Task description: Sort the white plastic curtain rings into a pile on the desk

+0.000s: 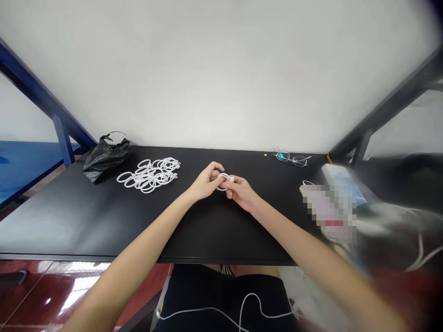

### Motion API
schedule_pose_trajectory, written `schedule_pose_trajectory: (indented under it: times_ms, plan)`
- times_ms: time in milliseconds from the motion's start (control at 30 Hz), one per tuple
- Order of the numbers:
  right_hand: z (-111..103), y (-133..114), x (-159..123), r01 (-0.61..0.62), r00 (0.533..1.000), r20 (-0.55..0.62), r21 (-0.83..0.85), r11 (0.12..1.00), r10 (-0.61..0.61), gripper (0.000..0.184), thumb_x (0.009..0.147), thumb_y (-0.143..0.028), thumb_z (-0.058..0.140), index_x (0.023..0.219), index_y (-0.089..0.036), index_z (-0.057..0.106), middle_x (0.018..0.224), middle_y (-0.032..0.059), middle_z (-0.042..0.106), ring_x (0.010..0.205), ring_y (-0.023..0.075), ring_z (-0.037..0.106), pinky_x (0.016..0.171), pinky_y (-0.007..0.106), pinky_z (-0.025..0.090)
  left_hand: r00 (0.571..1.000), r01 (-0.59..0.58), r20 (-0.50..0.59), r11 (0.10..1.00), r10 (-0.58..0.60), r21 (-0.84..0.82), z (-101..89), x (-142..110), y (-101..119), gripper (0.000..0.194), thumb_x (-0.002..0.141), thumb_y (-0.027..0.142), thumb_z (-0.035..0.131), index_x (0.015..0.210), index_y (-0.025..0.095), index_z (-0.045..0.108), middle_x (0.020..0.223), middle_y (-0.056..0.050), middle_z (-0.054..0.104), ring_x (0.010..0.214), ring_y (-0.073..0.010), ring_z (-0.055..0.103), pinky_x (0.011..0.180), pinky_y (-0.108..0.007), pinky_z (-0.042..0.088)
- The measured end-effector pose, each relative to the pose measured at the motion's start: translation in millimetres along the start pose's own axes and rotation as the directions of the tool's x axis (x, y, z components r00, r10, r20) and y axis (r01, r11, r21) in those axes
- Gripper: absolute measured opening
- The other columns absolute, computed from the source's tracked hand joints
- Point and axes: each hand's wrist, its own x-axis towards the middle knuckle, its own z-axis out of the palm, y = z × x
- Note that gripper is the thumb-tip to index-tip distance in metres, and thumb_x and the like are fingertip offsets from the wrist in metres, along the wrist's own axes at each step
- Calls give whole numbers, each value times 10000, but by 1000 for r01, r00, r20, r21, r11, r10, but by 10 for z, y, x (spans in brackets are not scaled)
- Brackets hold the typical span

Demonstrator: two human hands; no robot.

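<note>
Above the middle of the black table, a small coiled white cable (222,175) is held between both my hands. My left hand (206,180) grips its left side with thumb and fingers, the index finger arched above. Opposite it, my right hand (239,191) pinches the coil near a small white end piece (232,178). The fingers partly cover the coil. To the left of my hands lies a loose heap of white coiled cables (148,177), several overlapping one another.
A crumpled black plastic bag (106,157) rests at the table's back left. Eyeglasses (292,159) lie near the wall at right. A white box (341,182) and a blurred-out item (328,212) are on the right. A white cord (207,309) crosses my lap.
</note>
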Motion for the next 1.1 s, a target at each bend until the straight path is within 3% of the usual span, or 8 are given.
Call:
schedule_pose_trajectory:
  times_ms: [67,133,267,400,567,900,1000,1100]
  plan:
    - [-5,-8,-6,1,1000,5,-15,1000,-1,263,566,-252,868,676,-168,645,507,-67,570,446,49,496,441,181,410,1000,2,-4,998,-2,60,-22,4,6,338,798,302,642,1106,193,554,715,38,567,601,-95,563,566,-211,460]
    - [3,-27,-26,9,998,56,-19,1000,-8,267,572,-242,871,761,-170,697,632,-31,659,554,76,594,512,188,482,998,59,-29,996,-58,61,-46,16,11,317,783,292,633,1078,176,623,748,11,603,589,-99,570,535,-211,465]
    - [33,-39,-71,74,982,176,-53,996,-63,405,560,-185,873,941,-202,734,877,9,738,817,143,691,713,247,560,967,237,-66,966,-244,-103,-63,40,6,257,735,248,620,959,151,699,747,-30,667,555,-106,570,494,-211,427]
    - [41,9,-75,107,988,130,-192,976,-83,293,625,-293,851,874,-177,747,749,24,733,653,131,668,576,236,527,925,379,63,905,-374,-193,-22,19,22,297,700,208,608,974,154,709,646,-28,650,490,-102,540,457,-208,349]
    - [51,46,-67,96,993,90,-274,957,-74,292,647,-400,831,767,-151,735,632,26,700,481,96,595,489,225,477,958,275,121,954,-261,-123,18,-13,50,361,637,170,616,985,159,711,614,-5,629,499,-89,517,446,-190,300]
    - [172,99,-120,185,981,106,-240,953,-163,291,590,-297,859,829,-195,727,738,0,665,653,132,594,479,227,463,983,160,114,976,-144,-148,30,-7,33,355,669,266,637,984,127,725,783,-83,716,613,-189,649,526,-267,477]
    - [203,138,-139,222,975,61,-264,939,-213,245,617,-309,841,806,-199,729,757,8,653,664,139,581,467,234,454,993,89,88,990,-79,-110,38,-3,34,349,655,256,654,971,125,723,834,-85,715,675,-190,656,564,-260,490]
    - [208,147,-149,228,974,61,-265,937,-219,224,649,-328,823,805,-199,727,748,9,641,635,130,576,476,238,463,995,66,77,996,-61,-64,16,10,5,365,689,272,624,1014,130,708,828,-73,702,600,-158,622,514,-240,456]
